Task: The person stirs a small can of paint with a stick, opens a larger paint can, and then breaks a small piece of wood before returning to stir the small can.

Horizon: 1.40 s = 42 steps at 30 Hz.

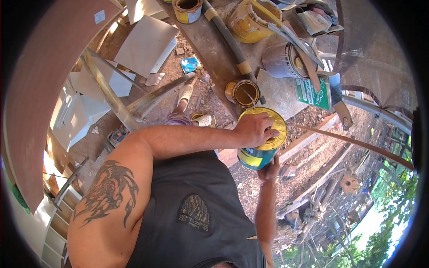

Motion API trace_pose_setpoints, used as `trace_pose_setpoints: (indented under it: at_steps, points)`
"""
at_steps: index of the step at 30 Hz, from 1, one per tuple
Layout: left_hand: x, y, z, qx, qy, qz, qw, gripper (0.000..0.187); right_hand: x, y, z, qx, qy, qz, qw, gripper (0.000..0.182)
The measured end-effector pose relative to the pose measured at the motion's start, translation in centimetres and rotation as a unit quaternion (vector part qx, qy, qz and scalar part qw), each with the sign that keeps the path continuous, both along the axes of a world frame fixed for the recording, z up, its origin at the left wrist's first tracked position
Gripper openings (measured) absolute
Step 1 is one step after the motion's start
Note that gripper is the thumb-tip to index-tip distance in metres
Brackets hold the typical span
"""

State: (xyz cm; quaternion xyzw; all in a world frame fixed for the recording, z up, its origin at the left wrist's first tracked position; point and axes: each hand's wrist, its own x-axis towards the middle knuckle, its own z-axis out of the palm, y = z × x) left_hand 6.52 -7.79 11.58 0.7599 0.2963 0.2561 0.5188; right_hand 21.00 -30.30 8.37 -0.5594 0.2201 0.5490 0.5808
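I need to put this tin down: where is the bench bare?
Bare: the grey slab between the small open tin and the green packet, and the plank left of the long handle. Crowded: around the yellow bucket and grey can. The left hand tops the paint tin, the right hand cups it.

Paint tins, yellow lid, teal label, held: one [261, 138].
Small open tins with gold rims: two, one near the held tin [242, 93], one at the top edge [187, 10].
Yellow paint-smeared bucket: one [250, 22].
Grey metal pail: one [281, 60].
Green printed packet: one [314, 94].
Long roller handle lying across the table [210, 58]: one [230, 42].
Hands on the held tin: two, the one on the lid [254, 129] and the one beneath [269, 170].
Sandalled feet: two [185, 94] [203, 119].
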Motion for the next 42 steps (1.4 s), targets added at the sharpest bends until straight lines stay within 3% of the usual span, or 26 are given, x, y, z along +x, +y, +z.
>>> trace_pose_setpoints:
  at_steps: [19,30,36,39,42]
  points:
    - [-0.2,-0.3,1.5,0.022,-0.009,-0.013,1.000,0.041,-0.5,0.4,-0.5,0.016,0.007,-0.038,0.999,0.061]
    - [1.8,-0.7,7.4,0.201,0.006,-0.130,0.971,0.031,-4.5,5.2,-0.3,0.095,-0.061,-0.072,0.991,0.071]
    - [2.4,1.8,14.7,0.221,0.078,-0.206,0.950,0.029,-4.6,6.2,2.9,0.239,-0.056,-0.052,0.968,0.077]
    - [1.0,5.0,20.0,0.314,0.105,-0.247,0.911,0.031,-4.1,7.9,6.1,0.303,-0.058,-0.035,0.951,0.080]
    - [-1.3,7.9,25.8,0.331,0.165,-0.213,0.904,0.035,-3.0,9.8,8.4,0.323,-0.054,0.011,0.945,0.075]
